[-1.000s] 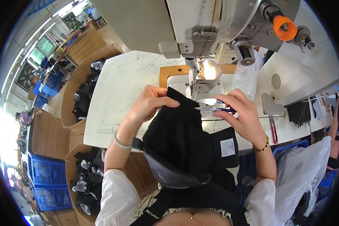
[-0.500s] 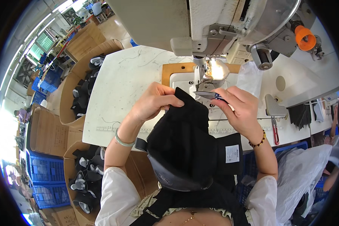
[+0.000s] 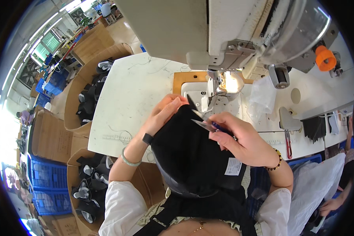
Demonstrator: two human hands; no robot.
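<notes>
My left hand (image 3: 163, 114) pinches the far edge of a black sewn fabric piece (image 3: 185, 153), which hangs in front of my body over the table's near edge. A white label (image 3: 233, 166) shows on its right side, and a small black tab stands out by my left wrist. In my right hand (image 3: 244, 143) is a pair of thread snips (image 3: 203, 124), held by dark handles. Their two pointed blades are spread apart and lie over the upper right part of the fabric.
A sewing machine (image 3: 165, 31) with a lit needle area stands beyond my hands on the white table (image 3: 122, 94). A clear plastic bag (image 3: 261, 98) and a red-handled tool (image 3: 288, 143) lie to the right. Cardboard boxes (image 3: 70, 118) of black pieces and blue crates (image 3: 47, 177) stand left.
The snips and my right hand have come nearer and left, with the blades now spread over the fabric. My left hand has shifted its hold, and the fabric has turned.
</notes>
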